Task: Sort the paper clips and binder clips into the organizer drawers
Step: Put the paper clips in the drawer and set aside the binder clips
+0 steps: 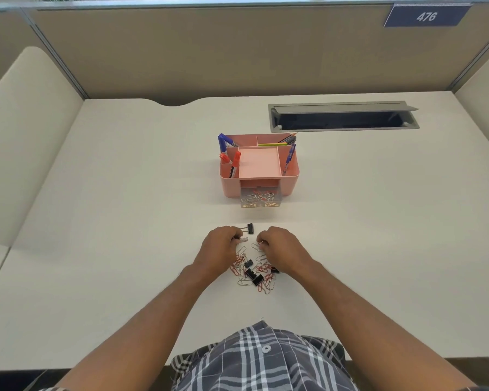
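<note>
A pink desk organizer (290, 176) stands mid-desk. Its clear drawer (259, 199) is pulled out toward me and holds red and silver paper clips. Nearer me lies a loose pile of red and silver paper clips (263, 273) mixed with black binder clips (254, 277). One black binder clip (249, 228) lies apart, just beyond my hands. My left hand (220, 248) rests at the pile's left edge, fingertips pinched on a silver paper clip (243, 239). My right hand (283, 248) sits at the pile's right edge, fingertips pinched on another silver clip (257, 245).
Blue and red markers (228, 153), pencils and sticky notes stand in the organizer's top compartments. A grey cable hatch (343, 117) is open at the back right of the white desk (124, 221). Beige partition walls enclose the desk.
</note>
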`<state>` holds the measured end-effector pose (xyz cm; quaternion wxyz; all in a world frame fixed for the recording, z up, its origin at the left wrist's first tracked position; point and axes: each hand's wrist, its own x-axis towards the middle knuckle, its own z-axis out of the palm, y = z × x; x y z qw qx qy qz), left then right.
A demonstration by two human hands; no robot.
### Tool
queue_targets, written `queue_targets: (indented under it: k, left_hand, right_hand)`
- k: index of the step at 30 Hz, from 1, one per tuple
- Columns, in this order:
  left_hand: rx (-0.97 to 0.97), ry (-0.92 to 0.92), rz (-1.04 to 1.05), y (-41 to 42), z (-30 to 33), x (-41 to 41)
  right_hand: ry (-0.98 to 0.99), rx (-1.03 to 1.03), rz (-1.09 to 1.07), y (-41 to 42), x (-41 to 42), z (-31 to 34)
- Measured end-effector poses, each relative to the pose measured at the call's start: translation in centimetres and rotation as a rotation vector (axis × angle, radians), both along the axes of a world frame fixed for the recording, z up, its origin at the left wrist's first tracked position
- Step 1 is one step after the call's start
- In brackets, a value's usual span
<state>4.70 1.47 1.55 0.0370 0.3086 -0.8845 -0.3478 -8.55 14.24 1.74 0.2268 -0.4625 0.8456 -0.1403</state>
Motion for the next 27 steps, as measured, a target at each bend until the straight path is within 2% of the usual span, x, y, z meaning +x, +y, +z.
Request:
queue_targets:
  k: [3,7,13,18,27]
  left_hand:
    - [-0.023,0.009,-0.020,0.2,0.0,0.4]
    - [-0.153,0.030,-0.071,0.6,-0.3,1.7]
    - [-0.289,-0.095,-0.147,1.2,-1.1,2.7]
    - [-0.315,-0.083,-0.130,1.1,-1.6,2.4]
    - [-0.289,-0.172,-0.176,0.9,-1.2,1.7]
  right_hand:
    - [0.046,0.036,0.066,-0.1,0.2,-0.5]
    - [0.059,0.102,0.114,0.1,0.2,-0.8]
    - [0.053,0.103,0.110,0.6,0.5,-1.1]
    - [0.075,0.065,0.107,0.4,0.8,-1.2]
    - [0.111,0.080,0.124,0.4,1.0,-0.9]
